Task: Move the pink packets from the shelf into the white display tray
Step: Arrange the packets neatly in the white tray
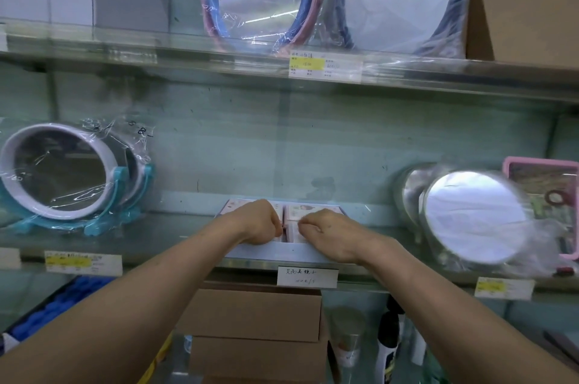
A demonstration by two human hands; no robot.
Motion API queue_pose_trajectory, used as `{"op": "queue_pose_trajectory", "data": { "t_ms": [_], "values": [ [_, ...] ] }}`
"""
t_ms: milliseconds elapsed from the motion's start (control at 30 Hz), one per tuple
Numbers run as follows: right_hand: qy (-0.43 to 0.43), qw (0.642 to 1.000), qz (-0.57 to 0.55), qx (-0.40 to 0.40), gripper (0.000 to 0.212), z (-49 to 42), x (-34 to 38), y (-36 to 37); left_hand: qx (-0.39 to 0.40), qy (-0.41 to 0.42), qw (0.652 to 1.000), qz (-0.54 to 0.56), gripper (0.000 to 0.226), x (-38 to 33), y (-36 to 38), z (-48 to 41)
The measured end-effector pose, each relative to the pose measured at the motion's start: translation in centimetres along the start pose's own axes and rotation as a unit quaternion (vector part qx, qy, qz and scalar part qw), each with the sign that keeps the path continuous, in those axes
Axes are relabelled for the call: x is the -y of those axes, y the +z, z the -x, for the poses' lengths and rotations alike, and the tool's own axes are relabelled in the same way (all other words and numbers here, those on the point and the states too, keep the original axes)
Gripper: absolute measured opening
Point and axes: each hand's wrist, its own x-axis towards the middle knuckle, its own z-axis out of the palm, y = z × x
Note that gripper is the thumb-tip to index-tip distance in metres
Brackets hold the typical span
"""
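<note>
— Fingers?
— Left hand (258, 223): fingers (277, 226) curled tight, tips down inside the white display tray (269, 252). Right hand (329, 234): fingers (308, 222) curled as well, tips against the pink packets (300, 211) near the tray's middle. Cannot tell if either hand really grips; the tips are hidden.
— Packets, where?
— In the tray. Some lie flat in its back half, behind both hands; others stand on edge between the knuckles.
— And the tray?
— On the glass shelf (175, 233), front wall at the shelf's edge, just above a handwritten label (307, 277). Wrapped round mirrors (59, 173) stand on either side, well apart from it. Cardboard boxes (250, 314) sit on the level below.
</note>
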Motion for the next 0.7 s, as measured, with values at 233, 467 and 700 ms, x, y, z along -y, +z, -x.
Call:
{"op": "queue_pose_trajectory", "data": {
  "t_ms": [233, 467, 700],
  "values": [
    [-0.014, 1.000, 0.012, 0.025, 0.037, -1.4, 1.1, 1.5, -0.133, -0.024, 0.986, -0.097, 0.039, 1.0, 0.4, -2.5],
    [0.007, 0.999, -0.038, -0.008, 0.033, -3.2, -1.0, 0.3, -0.112, -0.018, 0.975, -0.189, 0.033, 0.9, 2.3, -4.0],
    [0.063, 0.997, -0.026, 0.030, 0.036, -4.7, -2.5, 1.1, -0.129, 0.008, 0.972, -0.196, 0.030, 1.3, 2.6, -4.5]
  ]
}}
